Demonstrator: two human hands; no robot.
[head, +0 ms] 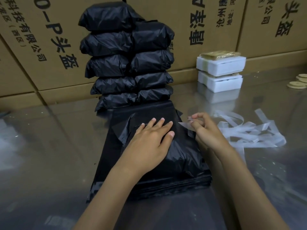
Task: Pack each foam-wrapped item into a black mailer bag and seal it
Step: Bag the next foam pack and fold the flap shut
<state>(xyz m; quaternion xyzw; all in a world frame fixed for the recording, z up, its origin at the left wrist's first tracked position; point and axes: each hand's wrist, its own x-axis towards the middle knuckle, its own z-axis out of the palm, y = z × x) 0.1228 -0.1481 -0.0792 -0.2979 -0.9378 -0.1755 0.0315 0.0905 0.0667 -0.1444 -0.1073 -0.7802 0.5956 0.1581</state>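
Bulging around something hidden inside, a crinkled black mailer bag [181,155] lies on a pile of flat bags [149,188] on the near, glossy surface [49,155]. It is pressed flat by the left hand [149,141], fingers spread. A clear strip [184,125] is pinched in the right hand's [206,131] grip. Sealed bags [129,63] are stacked beyond; two white foam-wrapped items [220,73] are stacked far right.

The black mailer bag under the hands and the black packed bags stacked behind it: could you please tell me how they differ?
The black mailer bag under the hands lies alone on a flat pile of empty black bags; the black packed bags stand stacked in two columns. The left hand presses on the near bag and the right hand pinches a clear strip at it; nobody touches the stacked ones. Both are crinkled, bulging black plastic.
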